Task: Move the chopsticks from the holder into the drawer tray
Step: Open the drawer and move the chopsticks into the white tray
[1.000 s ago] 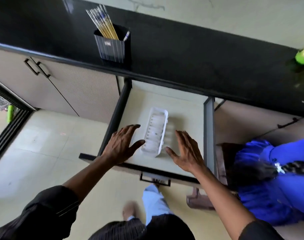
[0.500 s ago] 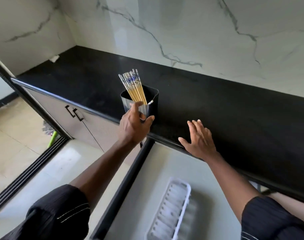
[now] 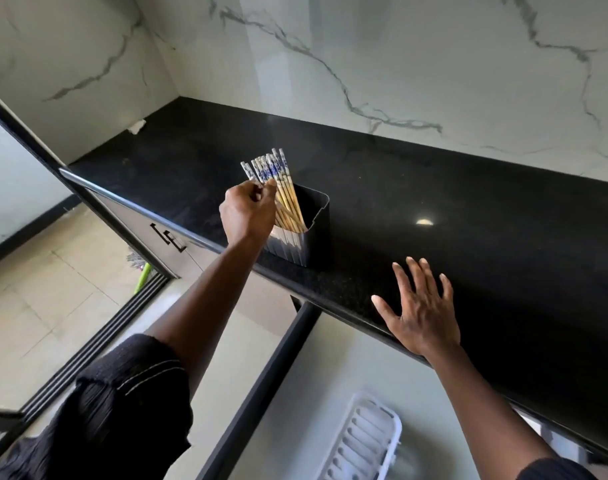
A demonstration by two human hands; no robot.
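Several bamboo chopsticks (image 3: 281, 183) with blue-and-white tops stand bunched in a dark square holder (image 3: 311, 233) near the front edge of the black counter. My left hand (image 3: 248, 211) is at the left side of the bunch, fingers pinched around the leftmost chopsticks just below their tops. My right hand (image 3: 420, 306) lies flat and spread on the counter's front edge, holding nothing. Below, the drawer (image 3: 333, 382) is pulled out, and the white ribbed tray (image 3: 363, 441) lies inside it at the bottom of the view.
The black counter (image 3: 451, 202) runs right, backed by white marble walls. The drawer's dark left rail (image 3: 261, 393) slants below my left arm. Cabinet doors with black handles (image 3: 169, 235) sit under the counter at left; tiled floor beyond.
The view rose from the drawer to the counter. My left hand went from the drawer up to the holder and closed on the chopsticks' upper ends; my right hand settled flat on the counter edge.
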